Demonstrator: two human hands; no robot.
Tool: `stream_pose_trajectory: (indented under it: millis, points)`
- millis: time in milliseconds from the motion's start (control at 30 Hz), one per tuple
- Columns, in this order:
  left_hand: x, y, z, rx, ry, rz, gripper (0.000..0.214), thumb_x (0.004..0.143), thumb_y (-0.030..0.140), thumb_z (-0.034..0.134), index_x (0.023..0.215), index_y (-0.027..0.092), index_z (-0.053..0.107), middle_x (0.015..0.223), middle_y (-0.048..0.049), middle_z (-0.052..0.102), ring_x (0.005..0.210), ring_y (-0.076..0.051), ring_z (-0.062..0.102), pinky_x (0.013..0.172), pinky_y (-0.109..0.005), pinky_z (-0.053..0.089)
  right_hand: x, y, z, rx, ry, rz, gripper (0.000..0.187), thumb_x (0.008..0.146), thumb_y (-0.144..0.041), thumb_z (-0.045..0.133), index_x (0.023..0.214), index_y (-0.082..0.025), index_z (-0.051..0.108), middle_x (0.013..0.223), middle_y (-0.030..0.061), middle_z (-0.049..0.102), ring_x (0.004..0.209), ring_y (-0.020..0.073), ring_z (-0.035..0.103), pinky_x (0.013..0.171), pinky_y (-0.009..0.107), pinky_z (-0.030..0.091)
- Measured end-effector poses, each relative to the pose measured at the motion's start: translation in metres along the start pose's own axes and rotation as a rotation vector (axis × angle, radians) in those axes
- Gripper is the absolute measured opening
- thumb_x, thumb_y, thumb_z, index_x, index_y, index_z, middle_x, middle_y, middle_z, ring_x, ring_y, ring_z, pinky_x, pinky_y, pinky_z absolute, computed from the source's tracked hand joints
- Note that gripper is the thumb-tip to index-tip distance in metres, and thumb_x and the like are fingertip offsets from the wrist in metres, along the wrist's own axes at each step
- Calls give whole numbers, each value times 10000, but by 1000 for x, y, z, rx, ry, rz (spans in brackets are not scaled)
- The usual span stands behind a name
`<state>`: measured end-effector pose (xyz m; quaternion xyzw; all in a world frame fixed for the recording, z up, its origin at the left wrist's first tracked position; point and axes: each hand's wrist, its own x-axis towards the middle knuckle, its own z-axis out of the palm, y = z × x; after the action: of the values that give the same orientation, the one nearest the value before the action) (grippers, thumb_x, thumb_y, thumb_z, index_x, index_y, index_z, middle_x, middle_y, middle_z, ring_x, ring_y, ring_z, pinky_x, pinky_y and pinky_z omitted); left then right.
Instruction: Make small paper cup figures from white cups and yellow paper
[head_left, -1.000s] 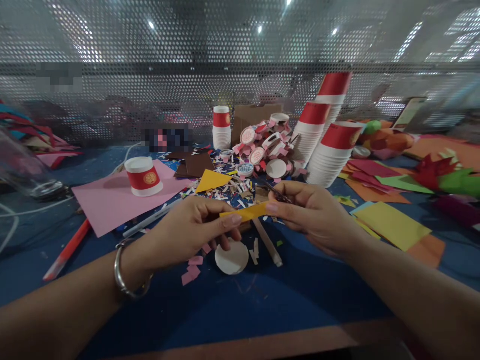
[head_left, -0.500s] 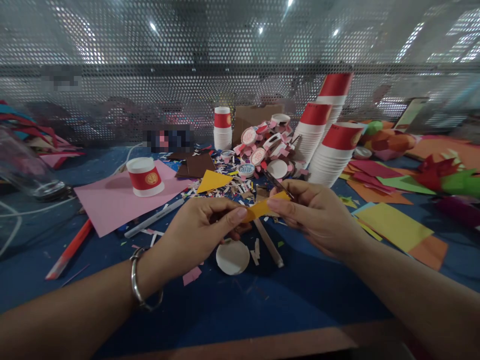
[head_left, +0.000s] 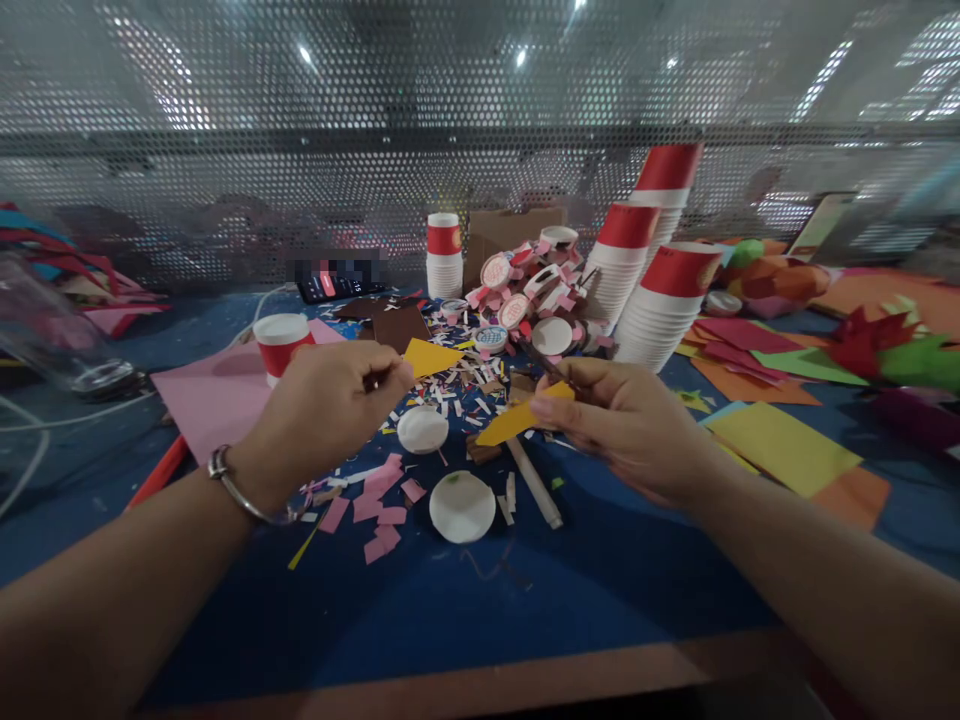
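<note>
My right hand (head_left: 622,425) is closed, pinching a yellow paper strip (head_left: 510,420) whose free left end is now pointed. Dark scissors (head_left: 551,368) also sit in this hand, blades toward the pile; their handles are hidden by the fingers. My left hand (head_left: 330,400), with a silver bangle on its wrist, is off the strip, its thumb and fingers pressed together. Whether anything tiny is between them cannot be seen. Just past its fingertips lies a yellow paper piece (head_left: 433,358). Two white paper discs (head_left: 463,508) lie between and below the hands.
Stacked red-and-white paper cups (head_left: 660,300) stand behind my right hand, beside a heap of cut cup bottoms (head_left: 517,290). A single cup (head_left: 281,340) stands on pink paper (head_left: 202,400). Paper scraps (head_left: 382,510) litter the blue table; coloured sheets (head_left: 784,445) lie right, a phone (head_left: 330,285) behind.
My left hand has let go of the yellow strip and moved left, uncovering a white disc and pink scraps. The strip's left end now shows as a point. My right hand stays nearly still.
</note>
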<state>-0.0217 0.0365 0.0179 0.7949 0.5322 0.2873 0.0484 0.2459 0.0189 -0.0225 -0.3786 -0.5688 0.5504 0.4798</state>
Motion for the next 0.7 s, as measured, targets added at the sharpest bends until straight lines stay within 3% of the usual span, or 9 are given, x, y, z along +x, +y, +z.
stream_pose_trajectory:
  millis: [100,167,267,333,500,700]
  points:
    - [2,-4,0,249,-42,-19,259,924,357,615,1085,201,746,959,-58,757,816,-228,659,624,-315,400,1,-1,2,-43,-30,31,315,717,-319,916,809,-136,676,711,-24,583,575,54,423,477,203,279]
    - [0,-1,2,204,-13,-25,333,923,346,630,1219,206,694,1038,-63,751,855,-228,669,661,-319,440,1,-3,4,-47,-43,44,319,703,-323,923,808,-138,685,750,-5,616,629,76,477,502,207,312]
    - [-7,14,7,-50,-17,3,263,930,362,649,1134,207,709,963,-37,754,777,-178,664,660,-288,480,1,-5,6,-48,-57,53,334,695,-344,927,836,-142,701,751,-6,626,609,76,458,486,217,289]
    - [-14,25,12,-216,-96,-6,211,938,384,646,1021,210,730,919,-20,763,743,-157,664,636,-265,488,1,-5,7,-63,-72,55,341,707,-368,918,845,-144,700,740,-15,615,574,67,416,471,224,263]
    - [-26,42,24,-465,-297,-10,182,928,369,674,1002,230,766,882,5,782,729,-134,664,622,-236,477,1,-1,8,-121,-122,29,335,762,-400,879,798,-148,662,681,-47,542,569,61,381,489,228,260]
    - [-23,43,29,-733,-448,-184,75,864,231,724,843,159,728,734,10,715,651,-100,608,598,-208,459,-1,0,9,-104,-164,30,297,784,-357,868,800,-147,658,644,-82,494,511,37,274,463,234,202]
